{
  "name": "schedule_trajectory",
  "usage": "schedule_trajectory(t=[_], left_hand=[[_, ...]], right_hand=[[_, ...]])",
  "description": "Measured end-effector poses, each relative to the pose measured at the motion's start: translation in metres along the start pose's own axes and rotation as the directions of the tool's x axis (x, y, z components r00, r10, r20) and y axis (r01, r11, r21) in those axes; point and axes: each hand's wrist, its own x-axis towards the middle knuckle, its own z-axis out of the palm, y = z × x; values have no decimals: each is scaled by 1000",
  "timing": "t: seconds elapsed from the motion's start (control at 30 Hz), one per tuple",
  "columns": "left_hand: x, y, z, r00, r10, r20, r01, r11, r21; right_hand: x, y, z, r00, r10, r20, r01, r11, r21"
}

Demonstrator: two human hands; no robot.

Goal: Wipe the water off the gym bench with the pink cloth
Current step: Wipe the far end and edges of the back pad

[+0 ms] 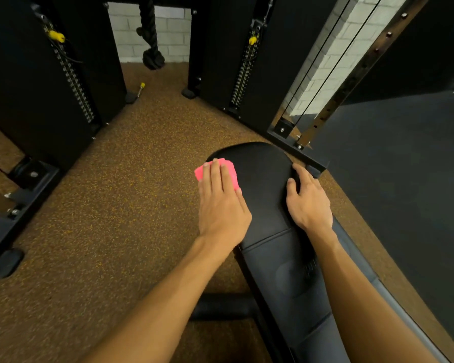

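Now | left hand [222,205] flat, pressing pink cloth [230,171] onto gym bench [262,163] | right hand [308,203] relaxed on bench edge

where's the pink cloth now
The pink cloth lies mid-frame in head view, on the left edge of the black padded gym bench, under the left hand.
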Motion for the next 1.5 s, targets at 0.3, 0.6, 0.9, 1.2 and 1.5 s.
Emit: schedule_trajectory(t=[0.3,0.6,0.9,1.2,1.5], left_hand=[[62,-29,-3,970,-236,54,233,849,-474],[-18,-12,8,906,-421,32,331,661,-673],[31,-19,6,881,-468,67,371,597,-711],[-51,11,16,915,-398,62,338,674,-657],[32,-18,7,871,-480,106,416,604,-680]], right_hand=[[3,-2,-3,1000,1,13,-1,1000,1],[3,-4,0,1000,2,5,-2,1000,3],[3,-4,-2,1000,-5,3,5,1000,-7],[3,-8,-2,1000,7,0,-7,1000,7],[2,-5,-3,1000,8,6,-8,1000,5]])
